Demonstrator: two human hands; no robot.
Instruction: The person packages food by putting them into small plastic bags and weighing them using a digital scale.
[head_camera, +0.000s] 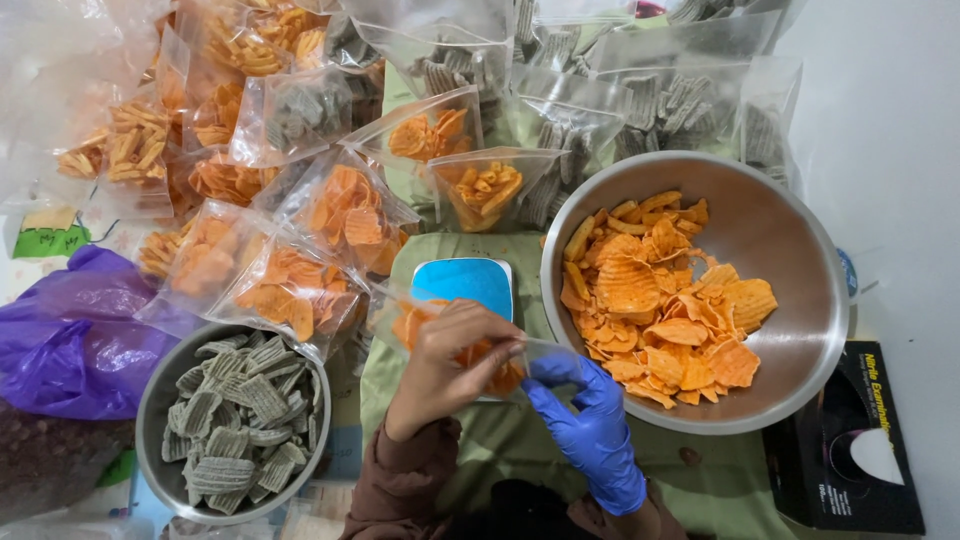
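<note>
Both hands work in the narrow gap between two steel bowls: the bare left hand (447, 362) and the blue-gloved right hand (590, 425) each pinch the small clear bag (470, 345) of orange chips over the blue scale (462, 284). The large bowl (800, 290) holds orange chips, the smaller bowl (155, 400) grey ridged ones. Filled bags (300, 270) crowd the far worktop edge.

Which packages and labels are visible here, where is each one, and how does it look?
Small clear plastic bag of orange chips: centre, held between bare left hand and blue-gloved right hand.
Filled clear bags of orange chips: upper left, piled.
Clear bags of grey ridged chips: top right.
Black cardboard glove box: lower right, rectangular, oval opening.
Green and yellow paper labels: left edge.
Purple plastic bag: left, crumpled.
</note>
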